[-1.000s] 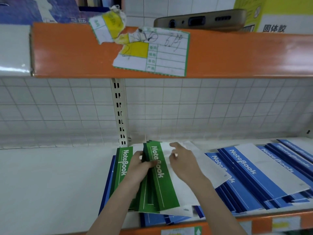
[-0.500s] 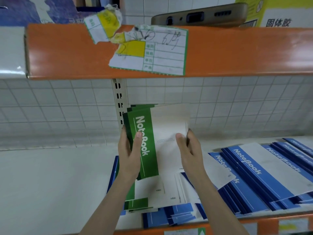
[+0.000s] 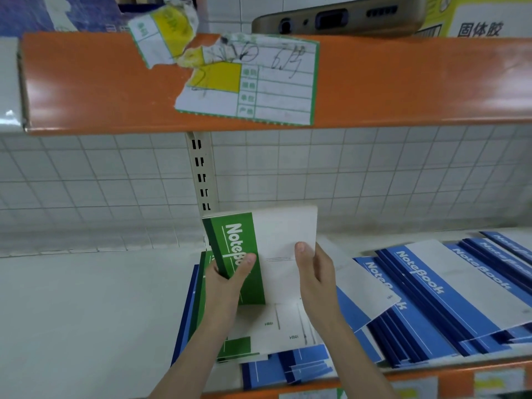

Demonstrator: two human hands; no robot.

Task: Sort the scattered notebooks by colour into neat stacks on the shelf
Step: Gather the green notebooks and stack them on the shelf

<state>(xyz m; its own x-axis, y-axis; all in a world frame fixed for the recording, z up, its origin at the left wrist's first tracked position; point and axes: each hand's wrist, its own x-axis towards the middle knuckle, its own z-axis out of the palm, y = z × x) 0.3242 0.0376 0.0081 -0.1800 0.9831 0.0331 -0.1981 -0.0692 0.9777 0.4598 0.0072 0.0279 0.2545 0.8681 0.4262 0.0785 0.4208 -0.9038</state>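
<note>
I hold a squared-up bundle of green notebooks (image 3: 276,240) upright above the shelf. My left hand (image 3: 227,280) grips its green spine side, thumb on the cover. My right hand (image 3: 315,272) grips the white right edge. Beneath the bundle lie more green notebooks (image 3: 239,345) on top of blue ones (image 3: 288,367). To the right, several blue notebooks (image 3: 431,298) lie fanned out in a loose slanted pile. The white shelf (image 3: 86,312) carries all of them.
An orange upper shelf edge (image 3: 403,82) with a torn price label (image 3: 259,82) hangs close overhead, and a phone (image 3: 336,20) lies on it. A slotted upright post (image 3: 201,180) stands against the tiled back wall. The lower shelf's orange front lip (image 3: 431,378) runs along the bottom.
Both hands lifted the green notebooks off the pile, then squared the fanned bundle into one even block and lowered it a little.
</note>
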